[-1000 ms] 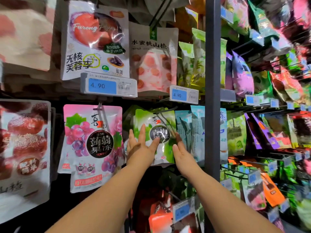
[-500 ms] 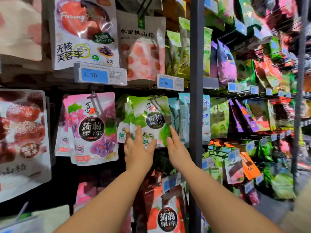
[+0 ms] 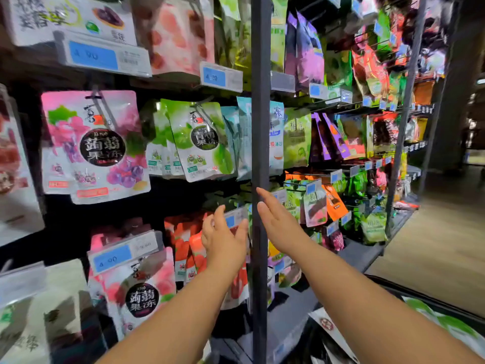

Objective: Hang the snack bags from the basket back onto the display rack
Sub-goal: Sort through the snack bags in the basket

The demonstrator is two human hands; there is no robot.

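The green snack bag (image 3: pixel 200 143), glossy, with a dark round label and pale lime pictures, hangs on the display rack (image 3: pixel 259 114) at the front of a small stack of like bags. It is tilted, its lower edge swung right, just left of the rack's dark upright. At lower right the dark-rimmed basket (image 3: pixel 425 298) holds a white bag (image 3: pixel 328 324) with a red round mark and a green-and-white bag (image 3: pixel 451 329), both partly out of view.

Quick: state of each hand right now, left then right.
Left hand: open, fingers loosely spread, holding nothing.
Right hand: open, fingers straight, holding nothing.
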